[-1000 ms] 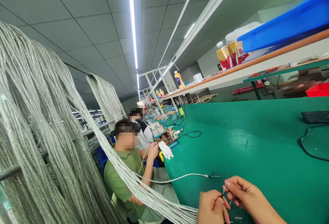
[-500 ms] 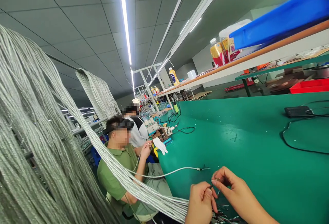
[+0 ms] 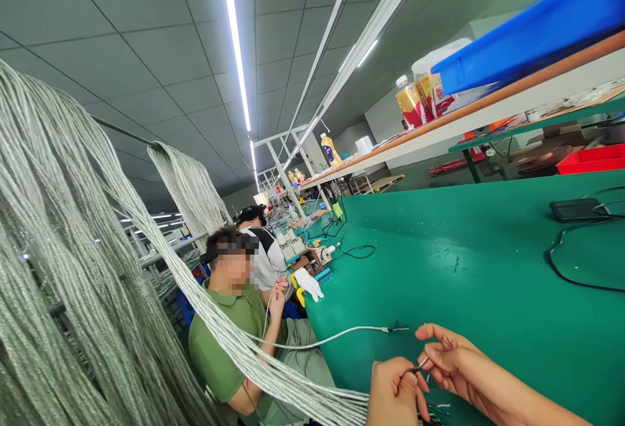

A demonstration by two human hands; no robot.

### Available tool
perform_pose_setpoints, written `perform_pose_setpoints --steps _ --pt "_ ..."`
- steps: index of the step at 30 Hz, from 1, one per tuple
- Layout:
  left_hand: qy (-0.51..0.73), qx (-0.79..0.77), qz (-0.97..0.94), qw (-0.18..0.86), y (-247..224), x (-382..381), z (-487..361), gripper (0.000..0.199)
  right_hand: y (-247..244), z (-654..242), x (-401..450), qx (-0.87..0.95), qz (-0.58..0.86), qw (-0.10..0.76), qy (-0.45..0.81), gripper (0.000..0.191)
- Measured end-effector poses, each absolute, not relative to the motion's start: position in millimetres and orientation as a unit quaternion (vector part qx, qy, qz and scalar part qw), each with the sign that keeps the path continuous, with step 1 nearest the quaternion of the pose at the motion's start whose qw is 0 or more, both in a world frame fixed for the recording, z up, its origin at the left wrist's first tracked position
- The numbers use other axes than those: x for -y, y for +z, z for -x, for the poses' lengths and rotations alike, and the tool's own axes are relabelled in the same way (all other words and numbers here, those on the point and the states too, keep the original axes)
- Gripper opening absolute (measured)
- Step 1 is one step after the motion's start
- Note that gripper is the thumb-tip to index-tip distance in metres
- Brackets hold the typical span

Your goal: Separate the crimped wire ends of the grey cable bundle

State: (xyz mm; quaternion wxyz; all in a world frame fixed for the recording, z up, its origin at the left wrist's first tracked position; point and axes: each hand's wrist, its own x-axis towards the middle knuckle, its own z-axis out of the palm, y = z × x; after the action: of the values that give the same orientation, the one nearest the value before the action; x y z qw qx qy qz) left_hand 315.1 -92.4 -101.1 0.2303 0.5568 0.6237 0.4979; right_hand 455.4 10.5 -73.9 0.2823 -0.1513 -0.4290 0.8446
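Observation:
My left hand (image 3: 394,390) is closed on the end of a cable, near the front edge of the green table. Close on its right, my right hand (image 3: 452,364) pinches thin wires that stick out of that cable end. A bundle of silvery braided cables (image 3: 288,377) runs in from the left and passes behind my left hand. Loose stripped wire ends (image 3: 439,408) show below my hands, partly hidden. A single white cable (image 3: 349,331) lies apart on the table, its dark, frayed end just beyond my left hand.
Hanging cables (image 3: 63,250) fill the left side. A co-worker in a green shirt (image 3: 219,328) sits there, holding a thin cable. On the green table (image 3: 439,237) are a white glove (image 3: 307,283), a black box (image 3: 576,210) and cords. A shelf with bottles and a blue bin (image 3: 527,28) stands behind.
The view has shifted slightly. My right hand has turned, its fingers opening out a little while pinching the wires. My left hand keeps its hold on the cable.

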Motion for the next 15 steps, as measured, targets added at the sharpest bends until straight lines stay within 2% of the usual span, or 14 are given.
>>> perform_pose_setpoints --steps 4,10,15 --pt "0.498 -0.632 -0.543 0.239 -95 94 -318 0.044 -72 -456 -8 0.46 0.17 0.319 0.811 0.042" --pt "0.496 -0.643 -0.535 0.23 -102 90 -314 0.044 -70 -448 -28 0.562 0.212 0.417 0.682 0.047" --pt "0.475 -0.658 -0.545 0.209 -101 89 -314 0.046 -65 -455 -16 0.695 0.236 0.448 0.51 0.026"
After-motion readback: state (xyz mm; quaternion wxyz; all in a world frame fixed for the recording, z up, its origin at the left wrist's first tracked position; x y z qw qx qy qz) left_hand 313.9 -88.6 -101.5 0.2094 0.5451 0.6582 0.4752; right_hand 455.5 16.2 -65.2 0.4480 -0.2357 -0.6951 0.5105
